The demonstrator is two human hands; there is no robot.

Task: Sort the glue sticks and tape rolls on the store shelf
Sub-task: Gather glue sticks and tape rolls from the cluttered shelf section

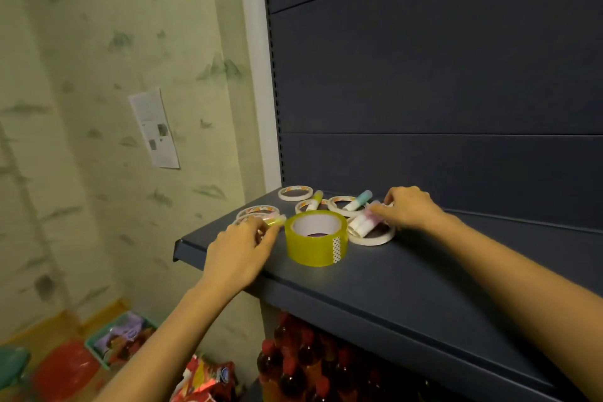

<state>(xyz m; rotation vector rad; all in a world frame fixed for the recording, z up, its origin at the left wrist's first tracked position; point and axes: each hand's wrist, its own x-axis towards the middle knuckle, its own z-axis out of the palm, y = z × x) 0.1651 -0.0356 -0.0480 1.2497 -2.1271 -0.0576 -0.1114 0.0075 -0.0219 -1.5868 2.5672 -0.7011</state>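
Glue sticks [357, 200] atop flat tape rolls [316, 237], shelf [408, 271].

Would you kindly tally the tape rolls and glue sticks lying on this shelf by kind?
Wide yellow tape roll: 1
Thin white tape rolls: 6, two partly hidden
Pastel-capped glue sticks: about 5, blurred
Total: about 12
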